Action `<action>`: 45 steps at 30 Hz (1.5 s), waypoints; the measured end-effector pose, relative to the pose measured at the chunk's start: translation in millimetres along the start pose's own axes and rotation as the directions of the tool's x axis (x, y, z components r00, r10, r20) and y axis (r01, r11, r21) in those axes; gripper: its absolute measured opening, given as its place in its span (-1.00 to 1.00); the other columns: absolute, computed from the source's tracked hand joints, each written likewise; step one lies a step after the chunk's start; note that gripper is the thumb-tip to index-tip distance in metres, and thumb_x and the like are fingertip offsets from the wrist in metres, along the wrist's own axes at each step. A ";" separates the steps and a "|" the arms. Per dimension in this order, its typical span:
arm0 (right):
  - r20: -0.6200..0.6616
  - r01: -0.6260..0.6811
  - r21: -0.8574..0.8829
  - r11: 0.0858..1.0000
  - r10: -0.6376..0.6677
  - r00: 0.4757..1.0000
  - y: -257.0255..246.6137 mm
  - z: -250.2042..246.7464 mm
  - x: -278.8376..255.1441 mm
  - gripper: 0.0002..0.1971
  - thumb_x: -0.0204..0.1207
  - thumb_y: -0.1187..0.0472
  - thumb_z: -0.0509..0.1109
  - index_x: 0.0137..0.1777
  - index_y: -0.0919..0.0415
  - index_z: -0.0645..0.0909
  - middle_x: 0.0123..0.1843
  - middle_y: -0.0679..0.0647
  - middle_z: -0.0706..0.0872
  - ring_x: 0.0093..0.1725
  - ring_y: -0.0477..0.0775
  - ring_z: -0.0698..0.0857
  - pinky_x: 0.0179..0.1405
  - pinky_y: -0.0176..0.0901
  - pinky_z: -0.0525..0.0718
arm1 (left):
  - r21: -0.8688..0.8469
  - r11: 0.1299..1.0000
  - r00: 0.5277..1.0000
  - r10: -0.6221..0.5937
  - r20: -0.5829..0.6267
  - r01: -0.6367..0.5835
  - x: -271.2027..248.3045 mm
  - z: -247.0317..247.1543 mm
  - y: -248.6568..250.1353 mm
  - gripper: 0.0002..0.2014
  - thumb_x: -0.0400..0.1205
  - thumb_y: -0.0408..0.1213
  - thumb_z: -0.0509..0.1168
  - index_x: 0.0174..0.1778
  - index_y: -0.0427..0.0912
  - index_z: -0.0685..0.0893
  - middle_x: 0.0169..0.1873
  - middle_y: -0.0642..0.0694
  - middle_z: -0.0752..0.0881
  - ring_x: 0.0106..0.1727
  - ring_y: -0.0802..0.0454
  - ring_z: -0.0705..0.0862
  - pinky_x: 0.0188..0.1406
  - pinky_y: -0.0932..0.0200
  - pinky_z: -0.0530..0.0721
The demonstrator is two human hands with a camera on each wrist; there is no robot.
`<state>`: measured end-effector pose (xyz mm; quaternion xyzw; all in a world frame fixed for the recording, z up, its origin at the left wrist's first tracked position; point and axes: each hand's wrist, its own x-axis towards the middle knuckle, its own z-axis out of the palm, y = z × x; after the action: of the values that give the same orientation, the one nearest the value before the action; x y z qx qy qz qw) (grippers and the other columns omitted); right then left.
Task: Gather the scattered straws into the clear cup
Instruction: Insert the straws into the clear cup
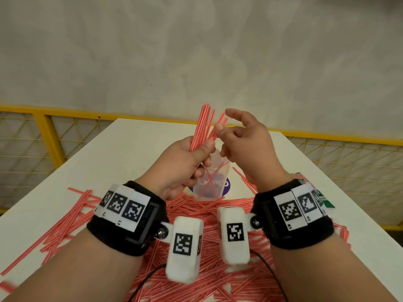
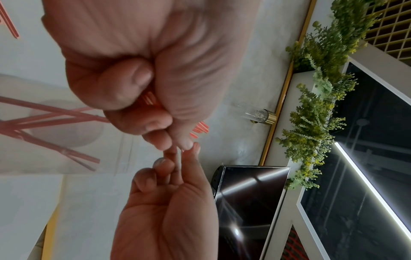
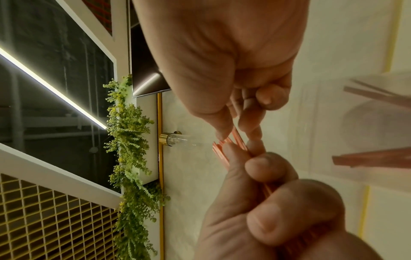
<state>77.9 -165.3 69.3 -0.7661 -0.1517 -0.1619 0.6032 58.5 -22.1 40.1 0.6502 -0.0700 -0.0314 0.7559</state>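
Both wrist cameras (image 1: 184,245) sit nearest, over loose straws (image 1: 65,219) piled along the table (image 1: 122,153) near edge. The left hand (image 1: 183,166) is fisted round a straw bundle (image 1: 201,125), upright above the clear cup (image 1: 220,177). The right hand (image 1: 246,144) pinches the bundle's upper straws between thumb and fingertip. The cup stands mid-table just behind the pile, with a few straws crossed inside.

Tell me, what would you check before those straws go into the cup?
1. Grip: the left hand holds the bundle of straws upright: ok.
2. Tips together: some splay sideways; the right hand pinches them: not ok.
3. The clear cup stands upright: ok.
4. Room inside: it holds only a few crossed straws: ok.
5. Lower ends over the cup mouth: hidden behind the left hand: cannot tell.
6. All gathered: many loose straws lie on the table: not ok.
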 end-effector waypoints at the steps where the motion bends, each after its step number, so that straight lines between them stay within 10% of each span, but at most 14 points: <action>1: 0.011 -0.015 0.064 0.998 0.014 1.000 0.6 0.9 -0.7 -0.59 0.58 0.15 0.44 0.41 0.08 0.49 -0.52 -0.06 0.68 -0.55 -0.10 0.62 -0.43 -0.28 0.53 | 0.004 1.000 1.000 -0.004 0.021 0.004 -0.3 0.3 -0.4 -0.80 0.67 -0.08 0.30 -0.04 -0.16 0.63 -0.48 0.01 0.58 -0.63 0.19 0.36 -0.77 0.41 0.22; 23: -0.040 -0.005 0.285 0.959 0.017 0.999 -3.1 0.1 -2.1 -0.71 0.61 0.37 0.36 0.28 0.12 0.52 -0.28 0.17 0.78 -0.57 -0.06 0.58 -0.58 -0.23 0.57 | 0.122 0.991 0.996 0.066 -0.059 -0.058 -3.6 5.6 3.4 -0.73 0.74 -0.01 0.19 0.04 -0.12 0.67 -0.33 -0.10 0.80 -0.57 0.05 0.65 -0.76 0.35 0.29; 35: -0.476 0.317 0.175 0.932 -0.201 0.856 13.3 -12.6 8.4 -0.69 0.62 0.34 0.32 0.28 0.00 0.51 -0.17 0.17 0.77 -0.51 -0.07 0.63 -0.45 -0.20 0.65 | 0.224 0.973 0.958 0.109 -0.267 -0.048 1.9 -3.3 1.6 -0.74 0.76 -0.02 0.13 -0.05 -0.09 0.62 -0.29 -0.04 0.75 -0.61 0.19 0.51 -0.74 0.30 0.36; 42: -0.212 0.239 -0.195 0.951 -0.279 0.937 28.9 -4.3 5.2 -0.64 0.60 0.30 0.35 0.31 -0.10 0.57 -0.14 0.14 0.76 -0.16 0.16 0.74 -0.01 0.16 0.71 | 0.234 0.972 0.962 0.088 -0.260 -0.026 2.5 -3.9 0.0 -0.73 0.76 0.00 0.13 -0.07 -0.07 0.64 -0.39 0.06 0.74 -0.61 0.19 0.50 -0.73 0.30 0.37; 45: -0.041 0.218 -0.346 0.912 -0.247 0.968 32.0 -1.0 3.4 -0.64 0.64 0.24 0.29 0.38 -0.08 0.56 -0.12 0.07 0.76 0.01 0.13 0.67 0.08 0.03 0.62 | 0.229 0.973 0.963 0.081 -0.258 -0.021 2.0 -3.2 -0.4 -0.72 0.76 0.00 0.14 -0.07 -0.07 0.64 -0.39 0.04 0.73 -0.62 0.18 0.49 -0.72 0.29 0.37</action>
<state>94.5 -173.4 42.9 -0.8275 -0.1863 -0.2880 0.4445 61.0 -19.3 39.3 0.7274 0.0118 0.0836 0.6810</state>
